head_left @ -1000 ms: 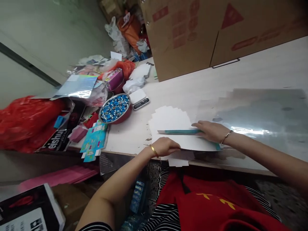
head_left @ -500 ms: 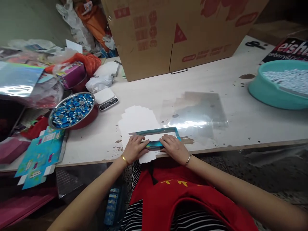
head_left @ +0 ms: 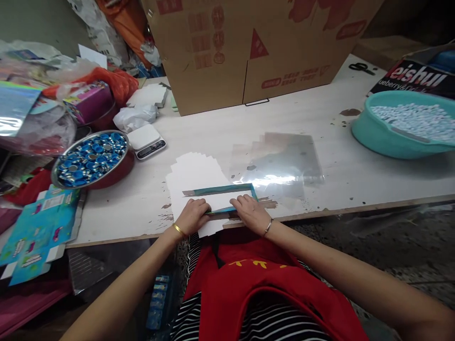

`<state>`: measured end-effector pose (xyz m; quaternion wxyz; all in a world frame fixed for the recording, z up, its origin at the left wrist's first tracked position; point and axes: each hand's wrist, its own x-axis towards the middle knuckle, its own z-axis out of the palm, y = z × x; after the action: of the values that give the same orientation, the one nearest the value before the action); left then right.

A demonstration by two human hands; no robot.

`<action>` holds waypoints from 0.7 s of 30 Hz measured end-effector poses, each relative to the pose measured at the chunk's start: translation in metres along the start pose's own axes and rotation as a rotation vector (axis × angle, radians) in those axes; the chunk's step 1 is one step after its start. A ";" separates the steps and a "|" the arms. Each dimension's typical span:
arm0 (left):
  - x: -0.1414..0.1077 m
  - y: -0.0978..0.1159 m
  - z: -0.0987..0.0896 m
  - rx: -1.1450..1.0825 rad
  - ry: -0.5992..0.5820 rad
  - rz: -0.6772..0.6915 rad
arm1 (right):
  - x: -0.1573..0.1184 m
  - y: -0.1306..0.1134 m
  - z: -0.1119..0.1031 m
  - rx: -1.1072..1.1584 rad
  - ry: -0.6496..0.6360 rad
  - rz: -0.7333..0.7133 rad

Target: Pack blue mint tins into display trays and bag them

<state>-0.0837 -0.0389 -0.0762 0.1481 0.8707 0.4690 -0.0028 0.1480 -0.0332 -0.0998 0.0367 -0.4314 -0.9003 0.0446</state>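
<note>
A long blue cardboard strip (head_left: 223, 189) is bent into a narrow frame, with one end folded across at the right. It rests over a fanned stack of white sheets (head_left: 194, 168) near the table's front edge. My left hand (head_left: 193, 216) grips the near side of the strip at its left part, fingers curled over it. My right hand (head_left: 251, 212) pinches the same side further right, close to the folded corner. Both thumbs are partly hidden. Beyond my right hand lie overlapping clear plastic sheets (head_left: 284, 154).
A bowl of blue-and-silver caps (head_left: 117, 175) and a small white scale (head_left: 144, 137) stand at left, near a flattened blue box (head_left: 35, 232). A large cardboard carton (head_left: 220, 90) rises behind. At right are a teal basin (head_left: 377, 137) of white pieces and black scissors (head_left: 362, 68).
The view has shifted slightly, so the scene sits further left. The near side of the strip looks narrower between my hands, which still grip it.
</note>
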 end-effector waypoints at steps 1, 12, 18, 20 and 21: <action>0.001 -0.001 -0.001 -0.012 -0.010 -0.003 | 0.000 0.000 0.000 0.002 -0.012 -0.002; 0.011 -0.007 -0.007 -0.185 -0.114 -0.033 | 0.003 0.009 -0.004 0.162 -0.023 0.014; 0.030 -0.020 -0.015 -0.321 -0.331 -0.037 | 0.007 0.012 -0.004 0.180 -0.016 0.046; 0.037 -0.024 -0.018 -0.348 -0.384 -0.026 | 0.008 0.014 -0.005 0.205 -0.022 0.047; 0.039 -0.026 -0.019 -0.365 -0.404 -0.021 | 0.009 0.015 -0.006 0.226 -0.030 0.051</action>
<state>-0.0855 0.0117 -0.0703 0.3931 0.8064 0.4319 -0.0935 0.1546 -0.0161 -0.0956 0.0704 -0.4467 -0.8787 0.1532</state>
